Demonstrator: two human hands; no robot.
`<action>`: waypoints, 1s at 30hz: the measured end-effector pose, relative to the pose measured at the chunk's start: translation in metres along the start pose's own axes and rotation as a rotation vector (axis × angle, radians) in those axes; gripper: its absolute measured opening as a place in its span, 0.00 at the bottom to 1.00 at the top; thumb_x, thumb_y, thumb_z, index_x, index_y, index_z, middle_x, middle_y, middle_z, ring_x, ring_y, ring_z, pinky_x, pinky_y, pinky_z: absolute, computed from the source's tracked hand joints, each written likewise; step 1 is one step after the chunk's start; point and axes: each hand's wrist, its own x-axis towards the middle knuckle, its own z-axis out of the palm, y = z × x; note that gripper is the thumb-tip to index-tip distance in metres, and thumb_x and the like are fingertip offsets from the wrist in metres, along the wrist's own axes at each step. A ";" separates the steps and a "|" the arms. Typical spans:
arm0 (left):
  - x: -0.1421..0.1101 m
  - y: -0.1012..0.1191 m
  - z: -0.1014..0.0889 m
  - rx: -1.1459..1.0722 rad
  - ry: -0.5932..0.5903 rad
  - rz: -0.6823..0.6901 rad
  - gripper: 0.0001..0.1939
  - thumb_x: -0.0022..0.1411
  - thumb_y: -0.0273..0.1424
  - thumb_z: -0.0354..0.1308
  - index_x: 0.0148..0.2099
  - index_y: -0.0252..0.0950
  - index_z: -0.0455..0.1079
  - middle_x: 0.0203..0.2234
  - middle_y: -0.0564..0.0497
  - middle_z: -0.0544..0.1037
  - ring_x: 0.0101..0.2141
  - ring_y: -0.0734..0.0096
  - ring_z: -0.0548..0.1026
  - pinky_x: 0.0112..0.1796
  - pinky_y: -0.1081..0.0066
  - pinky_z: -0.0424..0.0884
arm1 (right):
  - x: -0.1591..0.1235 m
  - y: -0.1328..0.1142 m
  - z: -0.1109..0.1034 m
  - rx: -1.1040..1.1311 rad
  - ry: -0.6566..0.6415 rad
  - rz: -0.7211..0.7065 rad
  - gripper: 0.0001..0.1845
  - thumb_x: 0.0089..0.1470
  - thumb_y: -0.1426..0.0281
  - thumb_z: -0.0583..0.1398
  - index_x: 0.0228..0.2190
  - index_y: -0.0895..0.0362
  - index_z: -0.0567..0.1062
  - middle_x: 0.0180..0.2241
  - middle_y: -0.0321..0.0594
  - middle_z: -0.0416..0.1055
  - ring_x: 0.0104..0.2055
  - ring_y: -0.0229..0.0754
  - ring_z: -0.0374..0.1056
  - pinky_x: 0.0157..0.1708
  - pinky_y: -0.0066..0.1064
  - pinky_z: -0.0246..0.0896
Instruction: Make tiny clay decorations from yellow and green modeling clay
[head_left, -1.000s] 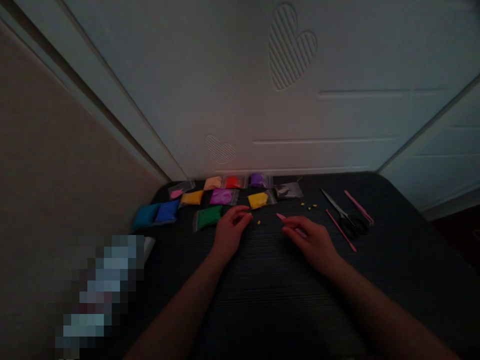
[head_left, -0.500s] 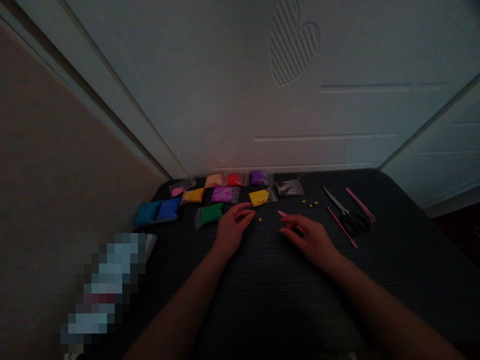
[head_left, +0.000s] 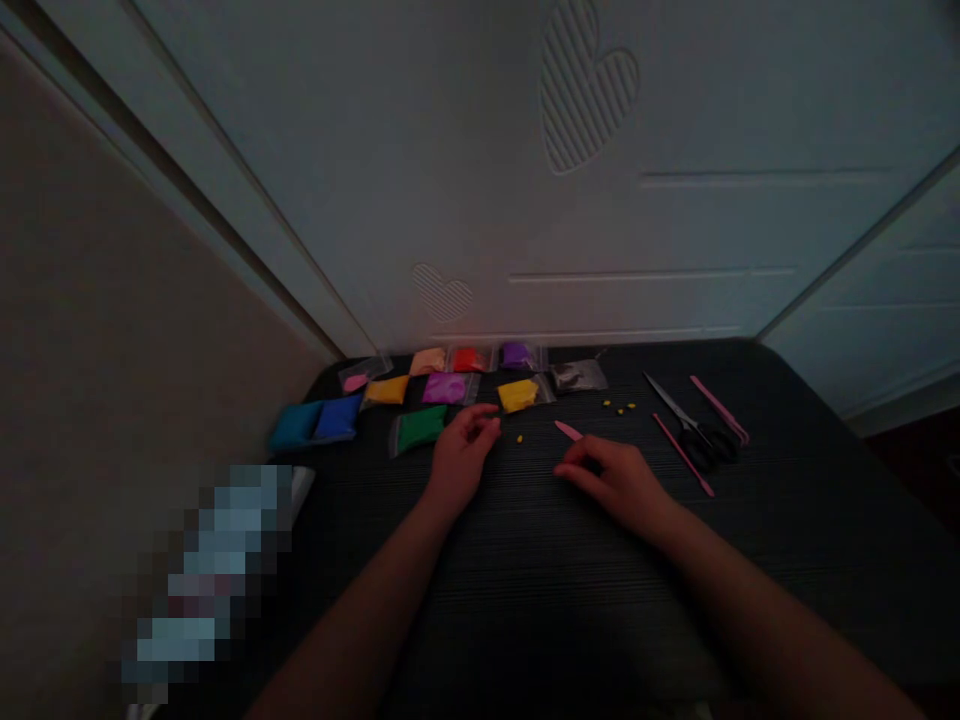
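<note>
My left hand (head_left: pixel 459 455) rests at the tabletop beside the green clay packet (head_left: pixel 421 428). Its fingers are loosely bent, the index finger apart from the thumb, and I see nothing held. Right of its fingertips lies a tiny yellow piece (head_left: pixel 520 439). My right hand (head_left: pixel 611 478) has thumb and index finger drawn together; anything between the tips is too small or dark to see. Just beyond it a pink pointed tool (head_left: pixel 568 430) lies on the table, partly hidden by the hand. Several yellow bits (head_left: pixel 619 411) sit farther back on the right.
Along the back of the dark table (head_left: pixel 540 590) lie several coloured packets, among them yellow (head_left: pixel 519 395), red (head_left: pixel 470 359) and blue (head_left: pixel 337 418). Scissors (head_left: pixel 694 425), a thin pink stick (head_left: pixel 682 455) and pink tweezers (head_left: pixel 720 408) lie right. A white panel (head_left: pixel 450 180) rises behind.
My left hand has drawn back slightly left from the tiny yellow piece. My right hand's fingers have come lower and closed together, uncovering a little more of the pink tool's tip.
</note>
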 end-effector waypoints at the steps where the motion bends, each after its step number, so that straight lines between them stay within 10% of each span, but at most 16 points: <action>1: 0.000 0.000 0.000 -0.006 0.001 -0.013 0.16 0.51 0.37 0.54 0.42 0.36 0.66 0.23 0.54 0.71 0.26 0.74 0.69 0.29 0.73 0.64 | 0.000 0.000 0.000 -0.005 0.000 0.002 0.08 0.47 0.63 0.57 0.26 0.55 0.69 0.24 0.31 0.68 0.25 0.34 0.64 0.24 0.25 0.57; 16: -0.001 0.008 0.001 -0.101 -0.077 -0.133 0.15 0.51 0.35 0.55 0.41 0.33 0.69 0.35 0.47 0.76 0.29 0.70 0.74 0.35 0.68 0.70 | 0.001 0.008 0.004 -0.019 0.030 -0.069 0.08 0.50 0.71 0.53 0.34 0.53 0.70 0.35 0.35 0.70 0.38 0.35 0.66 0.41 0.28 0.60; 30: -0.001 0.007 -0.002 0.155 -0.051 0.019 0.13 0.52 0.39 0.53 0.32 0.35 0.69 0.25 0.52 0.74 0.27 0.70 0.71 0.29 0.71 0.66 | 0.002 0.006 0.004 -0.020 -0.002 -0.019 0.06 0.48 0.65 0.56 0.28 0.54 0.70 0.27 0.33 0.69 0.30 0.35 0.66 0.31 0.27 0.61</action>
